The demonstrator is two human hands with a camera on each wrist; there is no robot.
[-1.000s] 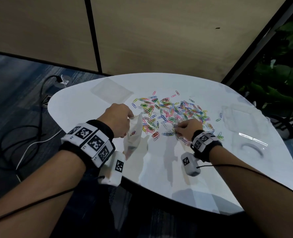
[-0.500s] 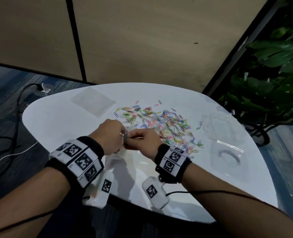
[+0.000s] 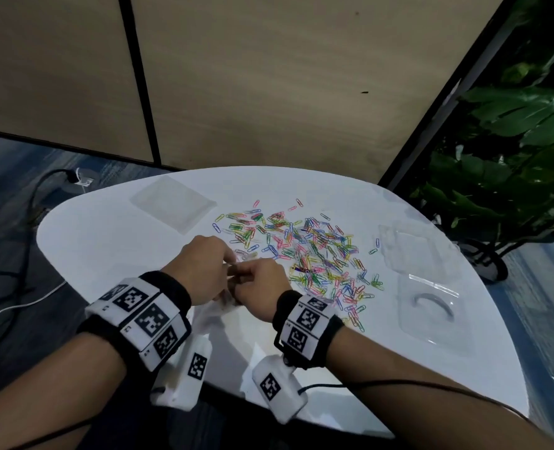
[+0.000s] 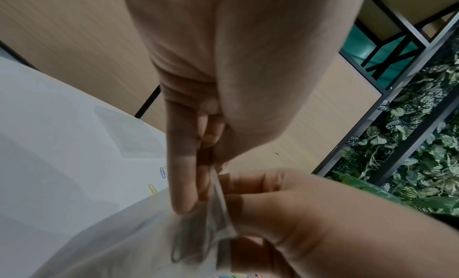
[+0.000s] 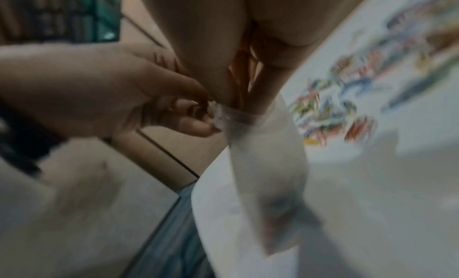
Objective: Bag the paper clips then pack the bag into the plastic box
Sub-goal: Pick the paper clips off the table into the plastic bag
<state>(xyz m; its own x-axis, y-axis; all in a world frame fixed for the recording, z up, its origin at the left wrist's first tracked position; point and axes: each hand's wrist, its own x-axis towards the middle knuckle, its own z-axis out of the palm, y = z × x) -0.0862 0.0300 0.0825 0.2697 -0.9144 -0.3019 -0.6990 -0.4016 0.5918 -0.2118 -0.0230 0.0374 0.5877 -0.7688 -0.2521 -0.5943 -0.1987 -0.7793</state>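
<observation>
A small clear plastic bag [image 3: 214, 311] hangs at the table's near edge with a few paper clips in its bottom [image 5: 280, 213]. My left hand [image 3: 227, 271] pinches the bag's top edge [image 4: 213, 186] between thumb and fingers. My right hand [image 3: 246, 277] meets it there, and its fingers [image 5: 248, 90] grip the bag's mouth from the other side. A wide heap of coloured paper clips [image 3: 308, 251] lies on the white table [image 3: 106, 254] just beyond my hands. The clear plastic box [image 3: 428, 306] lies open at the right.
A flat stack of clear bags [image 3: 171, 203] lies at the table's far left. Leafy plants [image 3: 512, 151] stand past the right edge. Cables [image 3: 15, 287] run on the floor to the left. A wood-panel wall stands behind the table.
My right hand left the paper-clip heap and came left to the bag's mouth, where it now meets my left hand. The left hand kept hold of the bag.
</observation>
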